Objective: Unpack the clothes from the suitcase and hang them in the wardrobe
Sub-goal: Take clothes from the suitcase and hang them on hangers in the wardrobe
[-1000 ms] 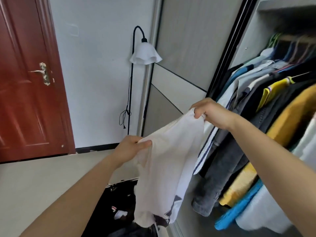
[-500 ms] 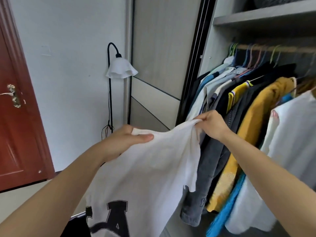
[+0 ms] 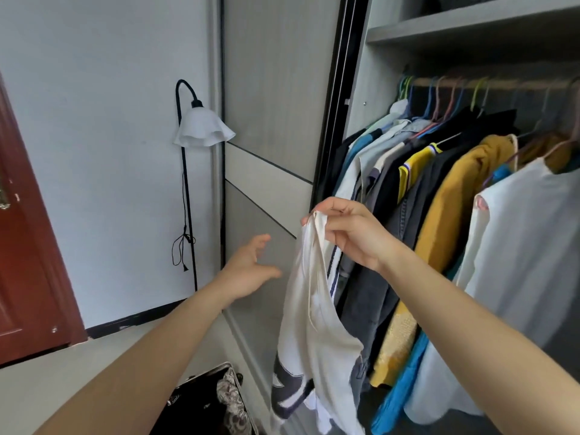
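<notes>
Two bare hands are raised before an open wardrobe [image 3: 470, 28] full of hung garments [image 3: 445, 199]. The right hand [image 3: 351, 233] pinches a white T-shirt [image 3: 310, 324] by its top edge, and the shirt dangles. The left hand [image 3: 248, 268] has its fingers [image 3: 262, 241] spread wide and holds nothing. Below, a black suitcase [image 3: 194, 406] holds patterned fabric [image 3: 230, 390].

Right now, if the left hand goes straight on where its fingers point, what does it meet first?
Most likely the grey sliding door; the left hand points forward and up at it. The white shirt hangs beside that line, but depth is unclear.
</notes>
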Action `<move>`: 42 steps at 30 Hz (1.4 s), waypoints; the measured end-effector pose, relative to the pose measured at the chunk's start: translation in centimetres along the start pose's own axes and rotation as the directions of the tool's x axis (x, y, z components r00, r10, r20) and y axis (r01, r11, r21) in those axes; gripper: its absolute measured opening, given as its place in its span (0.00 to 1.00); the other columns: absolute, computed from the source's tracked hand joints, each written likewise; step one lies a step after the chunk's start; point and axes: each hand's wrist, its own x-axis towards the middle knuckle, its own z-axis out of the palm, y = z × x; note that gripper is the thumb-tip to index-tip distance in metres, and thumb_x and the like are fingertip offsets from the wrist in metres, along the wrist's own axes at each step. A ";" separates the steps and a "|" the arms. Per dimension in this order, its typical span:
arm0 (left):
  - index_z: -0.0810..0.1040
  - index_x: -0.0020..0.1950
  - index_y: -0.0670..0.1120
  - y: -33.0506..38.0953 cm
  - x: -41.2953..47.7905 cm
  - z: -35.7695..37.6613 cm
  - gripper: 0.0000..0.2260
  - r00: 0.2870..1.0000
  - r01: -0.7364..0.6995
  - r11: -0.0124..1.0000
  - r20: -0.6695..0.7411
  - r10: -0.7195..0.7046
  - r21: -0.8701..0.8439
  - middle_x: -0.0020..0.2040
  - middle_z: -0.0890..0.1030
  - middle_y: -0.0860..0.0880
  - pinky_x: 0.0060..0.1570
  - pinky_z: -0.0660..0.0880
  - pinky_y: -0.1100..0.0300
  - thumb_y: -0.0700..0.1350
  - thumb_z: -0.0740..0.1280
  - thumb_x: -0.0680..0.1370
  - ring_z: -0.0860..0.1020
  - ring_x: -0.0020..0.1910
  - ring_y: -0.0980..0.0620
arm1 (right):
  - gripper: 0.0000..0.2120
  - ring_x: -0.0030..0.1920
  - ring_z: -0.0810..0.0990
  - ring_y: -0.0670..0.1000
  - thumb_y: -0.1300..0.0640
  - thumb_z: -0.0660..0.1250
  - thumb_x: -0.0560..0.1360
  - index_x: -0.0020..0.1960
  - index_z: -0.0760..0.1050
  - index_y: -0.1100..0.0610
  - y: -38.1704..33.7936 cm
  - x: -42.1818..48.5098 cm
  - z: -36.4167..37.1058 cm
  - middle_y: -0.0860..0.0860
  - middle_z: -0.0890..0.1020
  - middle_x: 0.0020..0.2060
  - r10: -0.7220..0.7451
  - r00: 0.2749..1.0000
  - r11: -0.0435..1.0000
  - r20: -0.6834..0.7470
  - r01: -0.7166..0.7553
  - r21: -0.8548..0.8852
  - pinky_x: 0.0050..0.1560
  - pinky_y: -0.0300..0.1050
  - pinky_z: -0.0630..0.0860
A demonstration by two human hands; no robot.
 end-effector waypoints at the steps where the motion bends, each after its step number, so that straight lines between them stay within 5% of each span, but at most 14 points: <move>1: 0.60 0.76 0.54 0.3 0.1 0.3 0.35 0.998 -0.013 1.000 0.059 0.014 -0.026 0.72 0.65 0.51 0.62 0.62 0.64 0.39 0.71 0.73 0.63 0.71 0.55 | 0.13 0.40 0.84 0.52 0.79 0.57 0.73 0.44 0.75 0.65 0.0 0.1 0.0 0.57 0.84 0.38 -0.003 1.000 1.000 0.006 0.003 0.024 0.42 0.40 0.80; 4: 0.58 0.76 0.59 2.1 0.2 2.3 0.37 0.977 -0.063 0.995 0.201 0.077 -0.079 0.69 0.62 0.59 0.61 0.57 0.67 0.40 0.71 0.73 0.58 0.66 0.63 | 0.14 0.36 0.82 0.52 0.79 0.56 0.72 0.42 0.76 0.65 -0.2 0.0 -0.9 0.57 0.81 0.35 0.006 1.000 0.993 -0.016 -0.004 0.118 0.38 0.42 0.79; 8: 0.80 0.59 0.45 3.3 1.2 5.1 0.12 0.966 -0.154 0.984 0.196 0.170 -0.093 0.60 0.77 0.51 0.47 0.66 0.78 0.40 0.68 0.76 0.72 0.59 0.56 | 0.16 0.36 0.80 0.52 0.76 0.60 0.68 0.37 0.81 0.60 -0.3 -0.5 -3.0 0.55 0.80 0.34 -0.012 0.995 0.989 -0.099 0.026 0.145 0.39 0.42 0.79; 13: 0.77 0.45 0.46 4.1 2.0 6.7 0.06 0.985 0.062 0.946 0.171 -0.008 -0.317 0.47 0.79 0.54 0.49 0.68 0.66 0.47 0.62 0.77 0.75 0.48 0.56 | 0.10 0.42 0.82 0.53 0.71 0.61 0.75 0.50 0.78 0.63 0.0 -1.8 -7.3 0.57 0.83 0.41 -0.009 0.942 0.980 -0.336 0.074 0.182 0.45 0.42 0.80; 16: 0.73 0.45 0.45 5.2 2.6 7.5 0.05 0.990 0.123 0.874 0.114 -0.078 -0.469 0.42 0.74 0.47 0.43 0.66 0.59 0.45 0.60 0.78 0.72 0.43 0.51 | 0.10 0.47 0.82 0.55 0.63 0.64 0.78 0.58 0.78 0.65 1.5 -3.1 -8.6 0.58 0.83 0.48 0.083 0.891 0.990 -0.446 -0.022 0.141 0.48 0.45 0.81; 19: 0.76 0.46 0.44 6.3 2.9 7.9 0.08 0.988 0.145 0.837 0.030 -0.152 -0.527 0.45 0.78 0.46 0.40 0.68 0.60 0.45 0.60 0.79 0.74 0.42 0.49 | 0.18 0.49 0.82 0.56 0.50 0.62 0.79 0.61 0.78 0.60 3.5 -5.0 -8.0 0.59 0.83 0.54 0.258 0.886 0.966 -0.386 -0.224 0.130 0.51 0.51 0.81; 22: 0.76 0.41 0.44 6.9 3.2 7.8 0.08 0.962 0.150 0.750 -0.079 -0.260 -0.644 0.42 0.78 0.45 0.37 0.69 0.60 0.44 0.61 0.78 0.74 0.38 0.49 | 0.22 0.57 0.81 0.56 0.37 0.61 0.76 0.61 0.80 0.50 5.7 -6.7 -7.2 0.55 0.83 0.57 0.412 0.893 0.911 -0.181 -0.402 0.095 0.60 0.55 0.76; 25: 0.75 0.41 0.44 6.7 3.1 6.9 0.08 0.934 0.171 0.668 -0.096 -0.343 -0.724 0.40 0.77 0.46 0.40 0.71 0.58 0.46 0.61 0.77 0.75 0.38 0.47 | 0.13 0.52 0.83 0.50 0.47 0.69 0.76 0.55 0.81 0.54 7.4 -7.2 -6.5 0.51 0.85 0.51 0.437 0.885 0.855 -0.159 -0.463 -0.233 0.53 0.46 0.78; 28: 0.76 0.44 0.43 5.4 2.7 5.4 0.06 0.972 0.196 0.597 0.072 -0.225 -0.778 0.41 0.77 0.45 0.43 0.71 0.56 0.45 0.62 0.74 0.76 0.41 0.48 | 0.09 0.44 0.85 0.48 0.52 0.65 0.80 0.54 0.81 0.55 7.4 -6.5 -6.6 0.50 0.86 0.45 0.351 0.899 0.867 -0.261 -0.418 -0.272 0.42 0.43 0.81; 32: 0.77 0.45 0.45 2.5 2.3 3.9 0.04 0.978 0.181 0.636 0.071 -0.195 -0.750 0.39 0.77 0.45 0.42 0.71 0.56 0.43 0.69 0.72 0.77 0.39 0.48 | 0.10 0.47 0.84 0.51 0.55 0.64 0.80 0.54 0.82 0.58 6.1 -5.2 -6.7 0.53 0.86 0.48 0.274 0.931 0.870 -0.242 -0.347 -0.349 0.50 0.45 0.79; 35: 0.78 0.56 0.47 0.4 1.9 3.4 0.18 0.971 0.200 0.797 0.005 -0.240 -0.569 0.47 0.82 0.45 0.42 0.76 0.56 0.41 0.76 0.69 0.81 0.45 0.46 | 0.11 0.42 0.78 0.52 0.57 0.68 0.77 0.48 0.81 0.66 5.6 -4.5 -6.2 0.57 0.81 0.40 0.216 0.952 0.834 -0.217 -0.295 -0.465 0.47 0.48 0.74; 38: 0.81 0.54 0.51 -0.8 1.1 3.5 0.22 0.978 0.200 0.921 0.130 -0.165 -0.334 0.51 0.83 0.45 0.47 0.77 0.56 0.45 0.78 0.61 0.83 0.49 0.47 | 0.10 0.39 0.76 0.51 0.59 0.69 0.73 0.44 0.80 0.68 4.7 -4.1 -6.3 0.56 0.78 0.36 0.193 0.958 0.798 -0.214 -0.280 -0.534 0.43 0.46 0.71; 42: 0.83 0.55 0.52 -1.5 1.2 3.5 0.23 0.922 0.203 0.967 0.362 -0.137 -0.151 0.50 0.85 0.50 0.55 0.76 0.56 0.47 0.78 0.59 0.83 0.51 0.51 | 0.11 0.39 0.80 0.51 0.60 0.68 0.66 0.44 0.81 0.66 2.8 -4.6 -7.2 0.55 0.80 0.37 0.194 0.937 0.816 -0.291 -0.319 -0.483 0.41 0.41 0.74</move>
